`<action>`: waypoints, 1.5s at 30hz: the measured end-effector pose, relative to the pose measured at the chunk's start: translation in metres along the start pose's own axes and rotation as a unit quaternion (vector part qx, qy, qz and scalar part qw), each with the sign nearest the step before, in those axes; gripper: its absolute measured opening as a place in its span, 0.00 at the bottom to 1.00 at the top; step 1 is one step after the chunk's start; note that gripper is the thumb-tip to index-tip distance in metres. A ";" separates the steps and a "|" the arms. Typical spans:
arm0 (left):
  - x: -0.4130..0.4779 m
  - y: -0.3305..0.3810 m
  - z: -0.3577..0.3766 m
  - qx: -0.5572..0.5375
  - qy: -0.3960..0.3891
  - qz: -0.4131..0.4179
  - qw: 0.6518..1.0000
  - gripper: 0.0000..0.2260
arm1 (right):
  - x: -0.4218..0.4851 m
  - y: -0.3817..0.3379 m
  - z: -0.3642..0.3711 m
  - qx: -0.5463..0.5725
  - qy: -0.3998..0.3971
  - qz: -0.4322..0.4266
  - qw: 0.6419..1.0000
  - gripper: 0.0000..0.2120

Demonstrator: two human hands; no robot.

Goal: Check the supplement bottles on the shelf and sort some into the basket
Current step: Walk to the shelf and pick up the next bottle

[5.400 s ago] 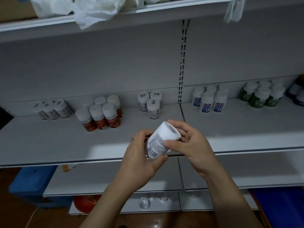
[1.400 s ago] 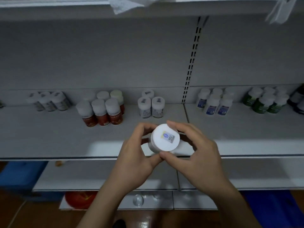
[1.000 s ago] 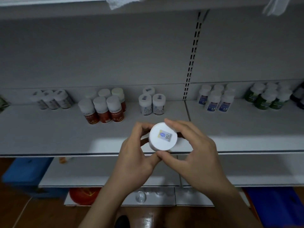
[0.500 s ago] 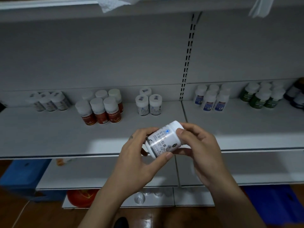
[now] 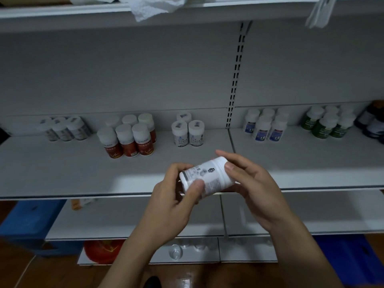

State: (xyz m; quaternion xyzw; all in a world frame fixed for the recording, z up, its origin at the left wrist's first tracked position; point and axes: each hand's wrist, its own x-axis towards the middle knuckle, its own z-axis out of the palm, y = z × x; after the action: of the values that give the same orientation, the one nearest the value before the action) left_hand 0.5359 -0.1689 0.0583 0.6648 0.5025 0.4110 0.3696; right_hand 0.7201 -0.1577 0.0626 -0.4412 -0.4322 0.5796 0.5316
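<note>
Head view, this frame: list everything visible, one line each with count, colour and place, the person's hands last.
held bottle: one, white, printed label, tilted on its side in front of the middle shelf
red-label bottles: six, white caps, middle shelf, left of centre
grey-label bottles: about four, white, far left of the shelf
white bottles: three, stickers on the caps, shelf centre
blue-label bottles: about six, white, right of the slotted upright
green bottles: about six, white caps, further right
dark bottles: count unclear, right edge
crumpled paper: white, top shelf
blue crate: one, floor, lower left
left hand: one, gripping the bottle's base end
right hand: one, gripping its cap end
</note>
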 end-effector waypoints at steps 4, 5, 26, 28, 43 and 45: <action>-0.001 0.002 -0.002 0.004 0.022 -0.012 1.000 0.20 | 0.002 -0.002 -0.006 0.025 -0.100 -0.021 0.994 0.20; -0.001 0.002 -0.003 0.003 0.027 -0.014 1.000 0.21 | 0.003 -0.001 -0.006 0.031 -0.123 -0.025 0.992 0.22; -0.008 -0.002 -0.001 0.005 0.024 -0.071 0.997 0.21 | 0.021 0.000 0.003 0.004 -0.080 -0.008 0.997 0.19; -0.007 -0.002 -0.001 0.019 0.016 -0.073 0.997 0.24 | 0.021 0.001 0.002 0.018 -0.097 -0.007 0.995 0.18; 0.003 -0.013 0.004 0.100 0.031 0.026 0.994 0.31 | 0.027 0.011 0.003 0.025 -0.024 0.020 0.999 0.14; 0.004 -0.017 0.004 0.108 0.034 0.026 0.993 0.30 | 0.029 0.012 0.002 0.023 -0.022 0.023 0.999 0.14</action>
State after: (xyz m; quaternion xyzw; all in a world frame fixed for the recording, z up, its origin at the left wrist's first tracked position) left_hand 0.5345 -0.1614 0.0423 0.6992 0.5391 0.3861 0.2671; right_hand 0.7145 -0.1298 0.0501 -0.4258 -0.4201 0.6111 0.5184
